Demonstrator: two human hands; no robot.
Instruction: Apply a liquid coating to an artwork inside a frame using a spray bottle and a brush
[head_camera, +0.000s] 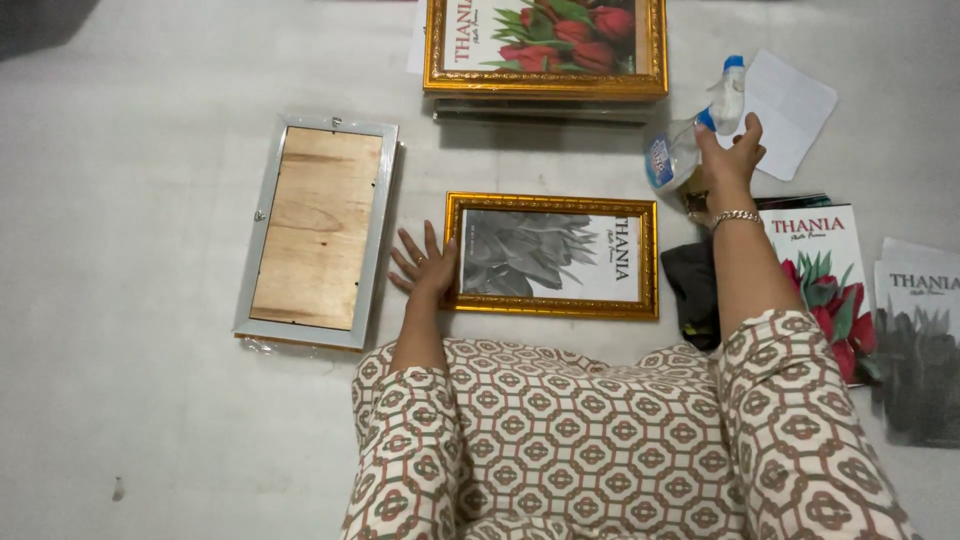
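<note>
While our right hand (732, 150) closes around a clear spray bottle (690, 135) with a blue cap in the upper right of the frame, our left hand (425, 265) lies flat with fingers spread wide, holding nothing. We note the left palm resting on the left edge of a gold picture frame (551, 256) at centre, which lies face up on the pale floor (130, 400) and shows a grey flower print. Just beside the right forearm we record a dark cloth (695, 290), and beyond the bottle a white sheet of paper (790, 108). Printed flower cards (830, 280) lie at the right edge. To the left sits a silver frame (318, 230), face down, wooden backing uppermost. A second gold frame (545, 45) with red flowers rests at top centre.
</note>
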